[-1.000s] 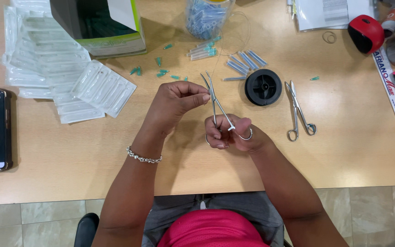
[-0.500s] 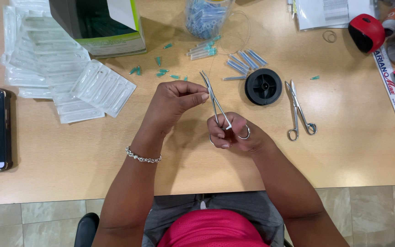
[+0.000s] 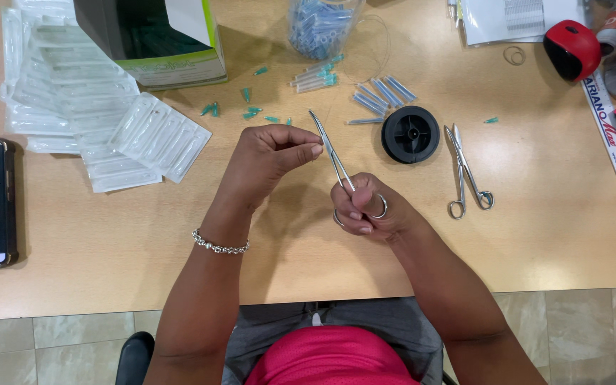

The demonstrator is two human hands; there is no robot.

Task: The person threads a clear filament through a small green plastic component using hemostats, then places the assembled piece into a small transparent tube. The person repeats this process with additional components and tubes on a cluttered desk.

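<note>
With your left hand [image 3: 269, 153] pinched at the tip of the forceps [image 3: 333, 153] and your right hand [image 3: 366, 210] gripping its ring handles above the bench [image 3: 94, 242], a loosened pinch could likely drop whatever you're holding.

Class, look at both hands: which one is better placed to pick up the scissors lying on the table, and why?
Probably the left hand: its fingers only pinch near the forceps tip. The right hand lies nearer the scissors, but its fingers are through the forceps rings.
</note>
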